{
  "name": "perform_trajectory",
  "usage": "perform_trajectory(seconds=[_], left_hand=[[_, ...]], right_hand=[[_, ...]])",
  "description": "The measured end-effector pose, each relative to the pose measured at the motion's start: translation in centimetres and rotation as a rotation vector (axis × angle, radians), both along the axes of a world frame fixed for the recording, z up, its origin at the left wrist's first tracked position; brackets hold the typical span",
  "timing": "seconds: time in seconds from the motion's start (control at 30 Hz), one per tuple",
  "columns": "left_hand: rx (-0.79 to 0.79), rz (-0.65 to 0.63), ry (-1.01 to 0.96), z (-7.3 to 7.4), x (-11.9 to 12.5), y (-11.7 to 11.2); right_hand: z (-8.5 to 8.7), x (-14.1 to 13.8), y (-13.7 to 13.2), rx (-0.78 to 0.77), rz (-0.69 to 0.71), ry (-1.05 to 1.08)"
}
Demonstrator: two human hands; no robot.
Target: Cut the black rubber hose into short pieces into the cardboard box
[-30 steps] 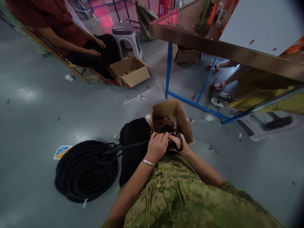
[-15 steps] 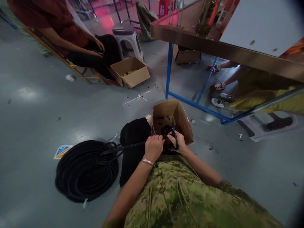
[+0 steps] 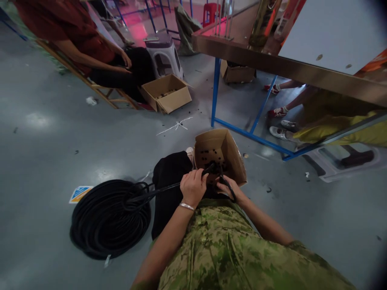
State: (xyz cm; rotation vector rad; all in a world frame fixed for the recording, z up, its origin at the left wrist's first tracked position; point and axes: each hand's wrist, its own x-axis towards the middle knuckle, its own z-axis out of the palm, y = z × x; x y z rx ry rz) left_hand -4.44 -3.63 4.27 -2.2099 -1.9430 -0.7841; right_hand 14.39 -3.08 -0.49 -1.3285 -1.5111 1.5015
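My left hand [image 3: 192,187] is closed round a black hose [image 3: 163,188] that runs from a big black coil [image 3: 109,217] on the floor at my left. The hose's free end sticks out past my fingers over an open cardboard box [image 3: 232,155] that holds several small black pieces. My right hand [image 3: 232,191] is closed on black-handled scissors [image 3: 225,183] right beside the hose end, above the box's near edge. A bracelet sits on my left wrist.
A seated person [image 3: 90,44] with a second open cardboard box [image 3: 166,93] is at the far left. A blue-legged table [image 3: 272,60] stands ahead right, with other people's feet [image 3: 279,131] under it. A plastic stool [image 3: 161,52] stands behind.
My left hand has slid back along the hose, so more of its end now shows over the box. The scissors have dropped lower in my right hand.
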Motion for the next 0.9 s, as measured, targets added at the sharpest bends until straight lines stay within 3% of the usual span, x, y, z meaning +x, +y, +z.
perform_trajectory(seconds=[0.17,0.3,0.57,0.9], left_hand=[[0.011,0.009,-0.002,0.0,0.0,0.1],[0.025,-0.008,0.0,-0.2,-0.1,0.1],[0.114,-0.046,0.039,-0.1,-0.2,0.2],[0.061,-0.067,0.063,0.7,-0.4,0.2]], right_hand=[[0.5,-0.9,-0.4,0.047,0.148,0.013],[0.9,-1.3,0.3,0.07,0.175,0.04],[1.1,-1.6,0.6,0.043,0.145,0.047],[0.5,-1.6,-0.4,0.128,0.031,-0.155]])
